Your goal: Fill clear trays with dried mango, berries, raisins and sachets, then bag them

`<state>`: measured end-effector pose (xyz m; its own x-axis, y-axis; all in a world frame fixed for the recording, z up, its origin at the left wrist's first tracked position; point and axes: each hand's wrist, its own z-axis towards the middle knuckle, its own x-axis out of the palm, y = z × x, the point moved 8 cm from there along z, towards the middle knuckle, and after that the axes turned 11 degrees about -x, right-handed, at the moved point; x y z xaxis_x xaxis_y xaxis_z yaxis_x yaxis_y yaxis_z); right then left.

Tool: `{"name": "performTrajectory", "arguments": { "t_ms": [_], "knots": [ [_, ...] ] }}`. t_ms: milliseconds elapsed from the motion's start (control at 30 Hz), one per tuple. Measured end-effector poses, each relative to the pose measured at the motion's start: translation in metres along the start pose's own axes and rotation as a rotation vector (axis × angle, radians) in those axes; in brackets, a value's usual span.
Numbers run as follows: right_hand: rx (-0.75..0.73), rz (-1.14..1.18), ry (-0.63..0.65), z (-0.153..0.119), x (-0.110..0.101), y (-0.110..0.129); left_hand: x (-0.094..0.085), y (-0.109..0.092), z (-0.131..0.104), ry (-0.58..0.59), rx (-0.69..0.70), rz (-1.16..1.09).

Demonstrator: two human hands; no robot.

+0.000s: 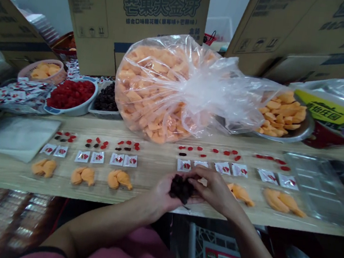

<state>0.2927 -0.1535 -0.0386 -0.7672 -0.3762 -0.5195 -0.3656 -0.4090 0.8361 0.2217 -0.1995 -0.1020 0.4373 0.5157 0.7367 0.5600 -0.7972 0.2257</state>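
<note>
A clump of dark dried fruit (pixel 181 189) lies in my left hand (pixel 166 191), cupped around it near the table's front edge. The fingers of my right hand (pixel 210 186) are pinched at the clump's right side. Clear trays stand in a row along the table, with red pieces (pixel 98 140), a few dark pieces (pixel 182 154), small white packets (pixel 82 155) and orange sweets (pixel 82 175) in them. The two left groups and the middle-left one show both red and dark pieces. At the far right, only red pieces (pixel 284 168) show.
Behind the trays sits a big plastic bag of orange sweets (pixel 157 90). Left of it are a dark-fruit tub (pixel 103 113), a red-fruit bowl (pixel 91 102) and a packet pile (pixel 20 93). A metal bowl (pixel 310 128) and stacked empty trays (pixel 326 192) are right; cardboard boxes (pixel 90 49) stand behind.
</note>
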Motion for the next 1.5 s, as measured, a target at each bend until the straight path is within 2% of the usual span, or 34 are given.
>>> {"name": "performTrajectory", "arguments": {
  "t_ms": [100,200,267,367,533,700,833,1000,1067,1133,1233,1300,1367,1500],
  "knots": [
    [0.093,0.057,-0.121,-0.004,-0.021,-0.026,-0.005,0.005,-0.001,-0.126,-0.037,0.095],
    [0.138,-0.008,-0.284,0.000,-0.048,-0.053,-0.002,0.002,-0.002,-0.145,-0.026,0.138],
    [0.123,-0.091,-0.317,0.008,-0.058,-0.063,0.001,0.000,-0.002,-0.145,-0.018,0.144],
    [0.099,-0.227,-0.273,0.023,-0.057,-0.069,0.006,-0.003,-0.002,-0.171,-0.016,0.153],
    [0.073,-0.485,-0.112,0.036,-0.043,-0.068,0.012,-0.009,0.001,-0.156,-0.009,0.162],
    [0.112,-0.432,-0.120,0.031,-0.045,-0.072,0.009,-0.014,0.002,-0.163,0.012,0.105],
    [0.038,-0.412,-0.095,0.038,-0.042,-0.061,0.004,-0.017,0.000,-0.177,0.015,0.070],
    [-0.107,-0.724,0.233,0.056,-0.009,-0.043,0.001,-0.021,-0.001,-0.157,0.021,0.068],
    [-0.127,-0.743,0.301,0.058,-0.001,-0.043,0.002,-0.023,-0.001,-0.136,0.028,0.071],
    [-0.120,-0.669,0.253,0.055,-0.004,-0.041,0.005,-0.025,0.000,-0.108,0.030,0.075],
    [-0.111,-0.400,-0.001,0.041,-0.026,-0.029,0.011,-0.025,0.004,-0.084,0.025,0.069],
    [-0.124,-0.206,-0.089,0.027,-0.034,-0.018,0.013,-0.024,0.007,-0.101,0.030,0.052],
    [-0.127,-0.128,-0.043,0.013,-0.031,-0.007,0.014,-0.021,0.011,-0.137,0.047,0.032],
    [-0.058,-0.182,0.019,-0.010,-0.023,0.000,0.013,-0.007,0.020,-0.157,0.017,0.022]
  ]
}}
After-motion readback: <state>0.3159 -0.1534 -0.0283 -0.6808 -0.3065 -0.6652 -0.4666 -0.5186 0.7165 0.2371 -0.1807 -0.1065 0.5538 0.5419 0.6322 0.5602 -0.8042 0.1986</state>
